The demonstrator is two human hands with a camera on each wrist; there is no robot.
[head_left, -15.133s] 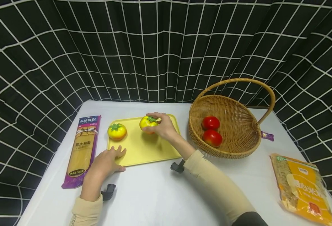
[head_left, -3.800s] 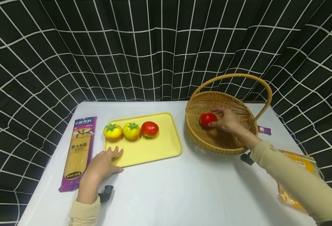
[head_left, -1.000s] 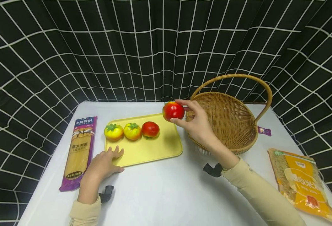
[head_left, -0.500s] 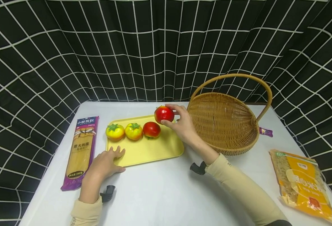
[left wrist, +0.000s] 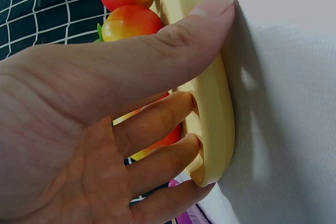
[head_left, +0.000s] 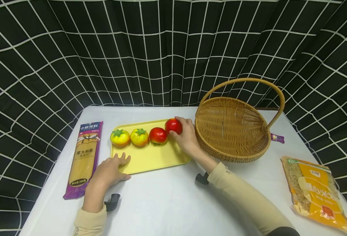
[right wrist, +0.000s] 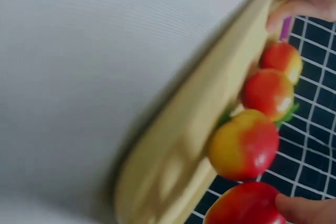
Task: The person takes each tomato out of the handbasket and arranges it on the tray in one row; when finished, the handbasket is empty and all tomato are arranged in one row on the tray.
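A yellow tray (head_left: 150, 160) holds a row of tomatoes along its far side. Two lie with yellow tops and green leaves up, the left tomato (head_left: 120, 138) and another tomato (head_left: 139, 137); a third tomato (head_left: 158, 135) has its red side up. At the row's right end my right hand (head_left: 187, 137) grips a red tomato (head_left: 173, 126) between thumb and fingers; the right wrist view shows this tomato (right wrist: 244, 205) with the thumb on it. My left hand (head_left: 110, 170) holds the tray's near left corner, thumb outside and fingertips against the rim (left wrist: 220, 124).
A wicker basket (head_left: 232, 127) with a tall handle stands right of the tray, a small purple packet (head_left: 277, 138) behind it. A pasta packet (head_left: 83, 160) lies at left, an orange-and-yellow food bag (head_left: 318, 191) at right. A black checked cloth (head_left: 150, 52) hangs behind the white table (head_left: 161, 203).
The last red tomato left the basket in my right hand, moved left, and is now lowered beside the third tomato. The basket has emptied. My left hand stays at the tray corner.
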